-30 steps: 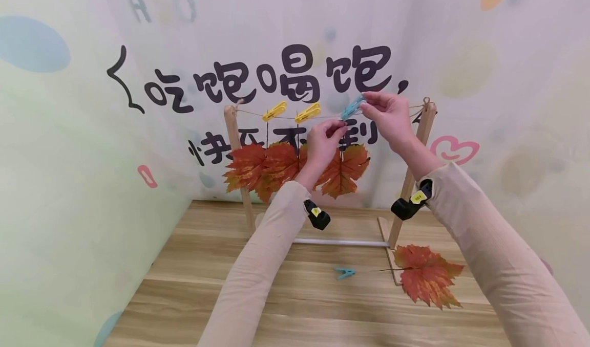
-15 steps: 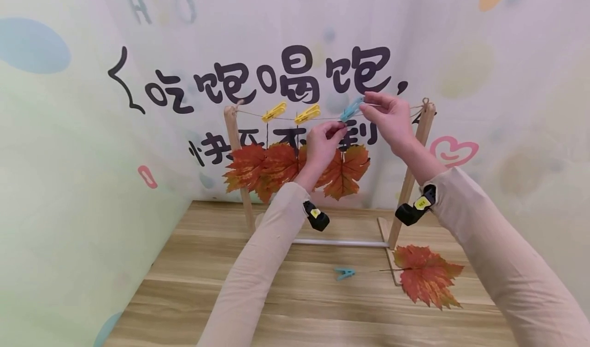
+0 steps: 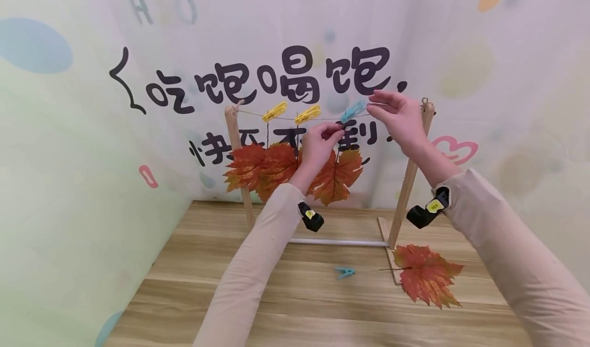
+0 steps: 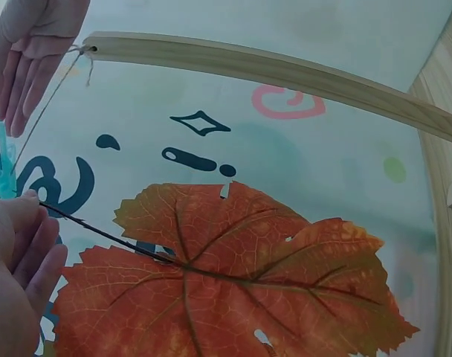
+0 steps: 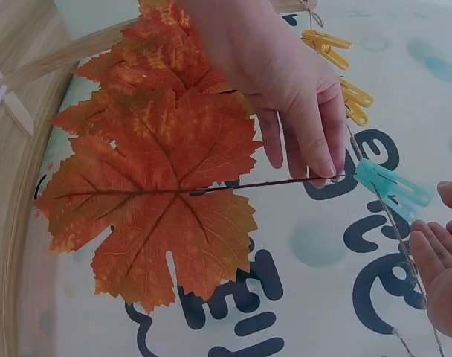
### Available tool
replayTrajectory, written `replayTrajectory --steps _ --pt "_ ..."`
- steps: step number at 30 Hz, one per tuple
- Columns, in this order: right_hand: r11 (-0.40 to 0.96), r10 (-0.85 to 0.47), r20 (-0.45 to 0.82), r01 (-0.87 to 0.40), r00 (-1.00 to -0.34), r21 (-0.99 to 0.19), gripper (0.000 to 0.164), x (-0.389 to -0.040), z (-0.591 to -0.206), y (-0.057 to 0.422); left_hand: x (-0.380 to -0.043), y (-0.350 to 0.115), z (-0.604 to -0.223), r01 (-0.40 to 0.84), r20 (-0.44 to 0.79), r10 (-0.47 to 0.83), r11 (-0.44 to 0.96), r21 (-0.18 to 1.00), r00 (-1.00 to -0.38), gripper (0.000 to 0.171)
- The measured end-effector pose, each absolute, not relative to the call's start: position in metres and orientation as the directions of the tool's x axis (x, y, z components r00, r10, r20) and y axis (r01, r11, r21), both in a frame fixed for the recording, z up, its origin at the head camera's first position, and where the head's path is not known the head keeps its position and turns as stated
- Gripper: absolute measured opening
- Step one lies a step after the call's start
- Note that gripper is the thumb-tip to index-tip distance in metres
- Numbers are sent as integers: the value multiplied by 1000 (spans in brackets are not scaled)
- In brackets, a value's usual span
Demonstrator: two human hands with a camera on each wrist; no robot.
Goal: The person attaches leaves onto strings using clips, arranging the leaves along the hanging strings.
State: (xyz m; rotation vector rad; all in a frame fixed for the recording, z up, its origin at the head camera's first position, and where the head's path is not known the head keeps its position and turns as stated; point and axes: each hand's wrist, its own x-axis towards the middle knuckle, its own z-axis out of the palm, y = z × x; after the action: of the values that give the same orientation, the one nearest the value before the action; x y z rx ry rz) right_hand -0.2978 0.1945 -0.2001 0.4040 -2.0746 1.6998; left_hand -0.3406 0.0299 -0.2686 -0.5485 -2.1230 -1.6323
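A blue clothespin [image 3: 353, 111] is clipped on the twine, over the stem top of an orange-red artificial leaf [image 5: 166, 190]. Just below that clothespin my left hand [image 3: 319, 145] pinches the leaf's dark stem [image 4: 85, 223] between thumb and fingertips. My right hand [image 3: 400, 119] is beside the clothespin's handle end, thumb and fingers spread apart, and in the right wrist view a gap shows between them and the handles. To the left, two yellow clothespins [image 3: 275, 111] hold more hanging leaves [image 3: 249, 165] on the same twine, partly hidden behind my left hand and arm.
Wooden posts [image 3: 407, 193] carry the twine at both sides, joined low by a white rod [image 3: 341, 242]. On the wooden table [image 3: 184, 285] lie another blue clothespin [image 3: 344, 273] and a loose red leaf [image 3: 428, 275], its stem across the stand's foot. A printed cloth [image 3: 484, 70] hangs behind.
My right hand has let go of the blue clothespin and moved slightly right. My left hand has shifted a little left and down, and the leaf it holds has swung left.
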Motion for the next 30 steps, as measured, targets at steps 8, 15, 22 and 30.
replayTrajectory --steps 8,15,22,30 --pt "283 12 517 -493 -856 -823 41 -289 -203 209 -335 23 -269 615 630 24 249 748 -776 19" --pt "275 -32 508 -497 -861 -823 35 -278 -218 225 -326 20 -271 652 661 60 255 714 -748 20" --pt "331 -104 482 -487 -870 -808 34 -264 -239 241 -317 24 -283 645 630 141 222 731 -763 19" --pt "450 -106 446 -443 -889 -775 41 -254 -271 258 -309 32 -301 613 578 210 182 769 -788 20"
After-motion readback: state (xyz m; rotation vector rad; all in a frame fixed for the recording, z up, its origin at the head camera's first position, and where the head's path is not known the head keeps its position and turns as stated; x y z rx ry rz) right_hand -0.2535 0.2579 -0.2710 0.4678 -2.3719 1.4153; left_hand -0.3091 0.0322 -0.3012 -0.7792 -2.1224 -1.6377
